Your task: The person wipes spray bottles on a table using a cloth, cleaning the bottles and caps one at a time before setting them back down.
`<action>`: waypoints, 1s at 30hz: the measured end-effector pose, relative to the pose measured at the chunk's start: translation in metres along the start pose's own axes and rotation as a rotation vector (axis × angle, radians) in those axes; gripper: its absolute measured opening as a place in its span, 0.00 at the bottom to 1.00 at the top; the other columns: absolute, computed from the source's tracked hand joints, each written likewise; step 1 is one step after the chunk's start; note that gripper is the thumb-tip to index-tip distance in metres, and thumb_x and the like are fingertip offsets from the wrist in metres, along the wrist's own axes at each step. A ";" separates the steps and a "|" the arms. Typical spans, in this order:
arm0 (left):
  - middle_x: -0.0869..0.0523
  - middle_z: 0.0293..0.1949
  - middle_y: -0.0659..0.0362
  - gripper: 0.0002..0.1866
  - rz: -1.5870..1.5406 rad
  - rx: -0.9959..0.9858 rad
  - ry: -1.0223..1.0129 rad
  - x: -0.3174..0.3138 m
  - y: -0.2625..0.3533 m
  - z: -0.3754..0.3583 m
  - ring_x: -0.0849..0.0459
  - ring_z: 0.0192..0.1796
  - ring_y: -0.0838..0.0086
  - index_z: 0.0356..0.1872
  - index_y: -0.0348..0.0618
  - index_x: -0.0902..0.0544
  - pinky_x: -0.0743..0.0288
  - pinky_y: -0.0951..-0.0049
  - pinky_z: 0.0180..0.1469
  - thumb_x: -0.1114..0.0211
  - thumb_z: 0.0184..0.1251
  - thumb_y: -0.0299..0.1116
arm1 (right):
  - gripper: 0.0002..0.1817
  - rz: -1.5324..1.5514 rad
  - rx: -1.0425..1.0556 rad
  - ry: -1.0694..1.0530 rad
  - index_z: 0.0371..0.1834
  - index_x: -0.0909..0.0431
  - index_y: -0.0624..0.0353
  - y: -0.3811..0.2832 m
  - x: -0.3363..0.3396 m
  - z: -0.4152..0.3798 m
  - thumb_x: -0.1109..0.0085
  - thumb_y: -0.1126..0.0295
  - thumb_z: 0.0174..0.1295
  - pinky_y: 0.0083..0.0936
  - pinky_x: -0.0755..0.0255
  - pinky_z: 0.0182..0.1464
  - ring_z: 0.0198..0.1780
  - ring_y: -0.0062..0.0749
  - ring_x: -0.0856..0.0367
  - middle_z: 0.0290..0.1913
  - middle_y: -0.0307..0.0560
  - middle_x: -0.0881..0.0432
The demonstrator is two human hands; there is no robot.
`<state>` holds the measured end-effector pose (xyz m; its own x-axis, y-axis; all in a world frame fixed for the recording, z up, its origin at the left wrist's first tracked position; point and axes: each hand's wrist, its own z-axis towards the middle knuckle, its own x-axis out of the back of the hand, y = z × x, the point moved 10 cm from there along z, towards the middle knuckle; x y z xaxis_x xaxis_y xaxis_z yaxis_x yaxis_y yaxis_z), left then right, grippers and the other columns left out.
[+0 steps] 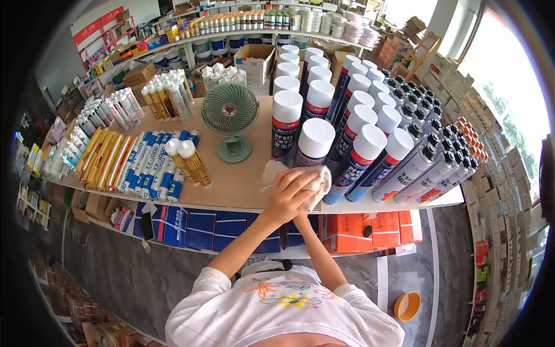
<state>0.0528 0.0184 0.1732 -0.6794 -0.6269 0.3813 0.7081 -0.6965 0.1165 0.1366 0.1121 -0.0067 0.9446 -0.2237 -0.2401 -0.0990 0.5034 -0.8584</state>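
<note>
A white cloth (322, 184) is bunched around the lower body of a spray can (307, 158) with a white cap at the table's front edge. My left hand (289, 192) presses over the cloth, its fingers bent across it against the can. Just below, my right hand (302, 218) is mostly hidden behind the left hand and the cloth, so its fingers do not show. Another part of the cloth sticks out to the left of my hands. The can stands upright in front of rows of similar white-capped cans (287, 110).
A green desk fan (230, 110) stands left of the cans. Further left are gold sealant tubes (188, 162) and blue-and-white tubes (151, 165). Grey cans with black tops (404, 176) fill the right. Blue boxes (231, 228) and orange boxes (370, 230) sit beneath the tabletop.
</note>
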 end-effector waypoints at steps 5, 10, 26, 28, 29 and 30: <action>0.17 0.57 0.61 0.12 0.063 0.017 0.045 0.018 0.007 0.038 0.22 0.59 0.66 0.38 0.49 0.13 0.31 0.61 0.61 0.33 0.50 0.33 | 0.20 0.254 -0.164 0.090 0.59 0.39 0.61 0.019 0.002 0.008 0.49 0.61 0.73 0.35 0.32 0.59 0.55 0.33 0.27 0.52 0.47 0.30; 0.17 0.57 0.61 0.14 -0.043 0.110 -0.025 -0.002 -0.016 -0.016 0.22 0.59 0.65 0.41 0.50 0.11 0.30 0.60 0.60 0.31 0.49 0.31 | 0.26 -0.377 0.001 -0.040 0.56 0.37 0.64 0.029 0.015 0.003 0.38 0.61 0.63 0.41 0.38 0.59 0.56 0.46 0.31 0.51 0.55 0.30; 0.16 0.51 0.55 0.17 -0.109 0.521 0.196 0.063 -0.055 -0.070 0.19 0.52 0.60 0.41 0.45 0.09 0.24 0.63 0.53 0.26 0.46 0.19 | 0.40 -0.440 -0.102 -0.198 0.53 0.36 0.68 -0.043 -0.010 0.035 0.19 0.60 0.45 0.43 0.28 0.52 0.49 0.57 0.21 0.48 0.64 0.23; 0.16 0.50 0.55 0.17 -0.112 0.533 0.216 0.066 -0.053 -0.073 0.19 0.51 0.61 0.41 0.45 0.09 0.24 0.65 0.52 0.26 0.46 0.19 | 0.38 -0.502 -0.059 -0.191 0.51 0.35 0.66 -0.048 -0.011 0.036 0.20 0.61 0.45 0.42 0.27 0.51 0.48 0.56 0.19 0.46 0.63 0.21; 0.16 0.50 0.55 0.17 -0.129 0.563 0.213 0.067 -0.055 -0.077 0.19 0.51 0.61 0.41 0.45 0.09 0.24 0.66 0.52 0.26 0.46 0.19 | 0.37 -0.470 -0.055 -0.182 0.50 0.35 0.66 -0.051 -0.010 0.036 0.20 0.62 0.45 0.41 0.27 0.51 0.49 0.55 0.19 0.46 0.62 0.21; 0.16 0.49 0.55 0.17 -0.142 0.591 0.214 0.068 -0.058 -0.078 0.19 0.50 0.62 0.41 0.45 0.09 0.24 0.66 0.51 0.26 0.46 0.19 | 0.36 -0.435 -0.048 -0.176 0.50 0.35 0.66 -0.052 -0.011 0.037 0.20 0.63 0.45 0.40 0.27 0.51 0.49 0.54 0.19 0.46 0.62 0.21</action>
<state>-0.0496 -0.0111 0.1207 -0.7543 -0.6411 0.1412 0.5538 -0.5060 0.6612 0.1431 0.1190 0.0574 0.9397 -0.2586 0.2237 0.3077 0.3543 -0.8831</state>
